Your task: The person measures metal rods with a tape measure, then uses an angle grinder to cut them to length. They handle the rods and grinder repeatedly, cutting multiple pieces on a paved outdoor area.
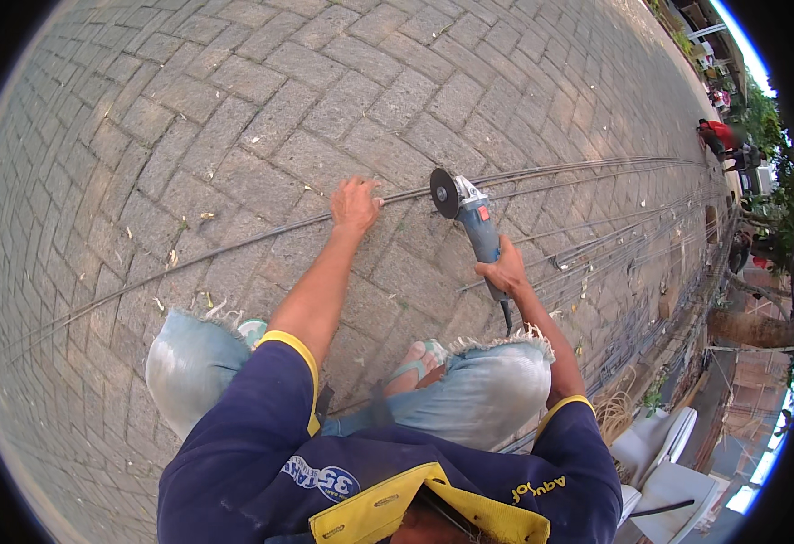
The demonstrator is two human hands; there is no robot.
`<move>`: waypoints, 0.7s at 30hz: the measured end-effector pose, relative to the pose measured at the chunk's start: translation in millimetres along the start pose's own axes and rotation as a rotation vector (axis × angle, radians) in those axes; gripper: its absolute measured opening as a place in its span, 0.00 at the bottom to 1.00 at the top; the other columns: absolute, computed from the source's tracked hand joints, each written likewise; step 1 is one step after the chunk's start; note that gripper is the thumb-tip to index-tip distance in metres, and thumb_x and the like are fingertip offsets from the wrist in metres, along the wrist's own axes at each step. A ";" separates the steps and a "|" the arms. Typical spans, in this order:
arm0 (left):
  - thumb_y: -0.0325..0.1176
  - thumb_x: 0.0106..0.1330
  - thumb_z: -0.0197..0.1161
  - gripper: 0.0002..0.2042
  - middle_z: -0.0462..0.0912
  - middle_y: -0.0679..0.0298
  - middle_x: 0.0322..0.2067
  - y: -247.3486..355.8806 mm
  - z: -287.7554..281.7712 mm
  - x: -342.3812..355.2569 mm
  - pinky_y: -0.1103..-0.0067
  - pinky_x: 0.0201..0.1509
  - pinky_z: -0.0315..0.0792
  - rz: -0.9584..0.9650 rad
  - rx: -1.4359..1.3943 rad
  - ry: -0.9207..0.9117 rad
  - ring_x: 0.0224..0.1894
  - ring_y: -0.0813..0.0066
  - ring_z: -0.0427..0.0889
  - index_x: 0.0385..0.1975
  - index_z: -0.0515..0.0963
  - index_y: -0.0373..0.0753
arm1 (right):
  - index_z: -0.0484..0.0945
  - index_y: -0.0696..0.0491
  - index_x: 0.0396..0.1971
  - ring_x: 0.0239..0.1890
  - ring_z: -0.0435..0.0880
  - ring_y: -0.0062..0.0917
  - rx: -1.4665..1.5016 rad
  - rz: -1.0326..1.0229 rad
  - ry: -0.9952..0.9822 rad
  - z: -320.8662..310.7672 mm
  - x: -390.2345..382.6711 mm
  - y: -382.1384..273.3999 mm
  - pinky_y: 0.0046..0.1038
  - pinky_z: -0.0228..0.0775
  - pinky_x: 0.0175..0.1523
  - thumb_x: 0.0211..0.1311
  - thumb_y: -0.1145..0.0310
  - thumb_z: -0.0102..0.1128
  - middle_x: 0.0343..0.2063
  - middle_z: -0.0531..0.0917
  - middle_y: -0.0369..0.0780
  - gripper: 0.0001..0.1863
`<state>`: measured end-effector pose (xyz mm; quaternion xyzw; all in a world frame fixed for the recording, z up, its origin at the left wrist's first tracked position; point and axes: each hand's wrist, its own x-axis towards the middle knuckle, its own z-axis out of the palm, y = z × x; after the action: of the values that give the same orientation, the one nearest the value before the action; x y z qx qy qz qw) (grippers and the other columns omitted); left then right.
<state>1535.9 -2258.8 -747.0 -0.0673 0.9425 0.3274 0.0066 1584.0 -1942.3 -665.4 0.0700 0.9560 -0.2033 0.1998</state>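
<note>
My right hand [505, 267] is wrapped round the rear body of a grey-blue angle grinder [481, 232]. Its dark cutting disc [445, 192] stands near upright, right beside a bundle of long thin metal rods [261, 232]. Whether the disc touches the rods, I cannot tell. A black cord [507, 315] trails from the grinder's back end. To the left of the disc, my left hand [355, 205] grips the rods against the pavement, its fingers partly hidden behind its back.
Brick paving [342, 100] spreads all around. More loose rods [596, 245] run off to the right. My sandalled foot [418, 363] is below the grinder. White plastic chairs [669, 490] stand at lower right, near a tree trunk [750, 328]. A person in red [721, 136] is far right.
</note>
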 end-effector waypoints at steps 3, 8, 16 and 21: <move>0.35 0.55 0.69 0.14 0.79 0.65 0.46 -10.4 9.9 2.8 0.65 0.57 0.70 0.043 0.059 -0.094 0.54 0.63 0.74 0.43 0.84 0.53 | 0.68 0.62 0.49 0.48 0.78 0.51 -0.028 0.040 -0.004 1.2 0.3 -5.9 0.43 0.69 0.53 0.34 0.57 0.70 0.43 0.79 0.58 0.40; 0.31 0.55 0.67 0.12 0.80 0.64 0.45 -23.0 28.8 2.9 0.66 0.54 0.73 0.094 0.064 -0.053 0.51 0.62 0.76 0.39 0.85 0.52 | 0.69 0.63 0.47 0.47 0.79 0.51 0.009 0.049 0.014 2.0 0.2 -14.5 0.42 0.70 0.52 0.33 0.57 0.70 0.41 0.79 0.58 0.38; 0.27 0.55 0.63 0.09 0.83 0.64 0.37 -24.9 32.5 2.4 0.69 0.51 0.75 0.147 0.017 0.048 0.46 0.64 0.79 0.34 0.86 0.47 | 0.70 0.64 0.45 0.45 0.80 0.50 0.010 0.031 -0.017 -1.2 10.2 -18.4 0.42 0.71 0.50 0.34 0.57 0.70 0.39 0.80 0.58 0.37; 0.28 0.53 0.67 0.08 0.83 0.64 0.36 -25.5 31.6 3.1 0.70 0.51 0.75 0.141 -0.025 0.023 0.46 0.64 0.79 0.32 0.86 0.46 | 0.70 0.63 0.46 0.45 0.80 0.50 -0.043 0.045 -0.029 -0.5 14.3 -16.7 0.43 0.71 0.51 0.35 0.57 0.69 0.39 0.80 0.57 0.37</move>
<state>1535.2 -2259.4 -787.8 -0.0044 0.9407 0.3381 -0.0281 1567.2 -1956.4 -664.8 0.0841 0.9553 -0.1791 0.2197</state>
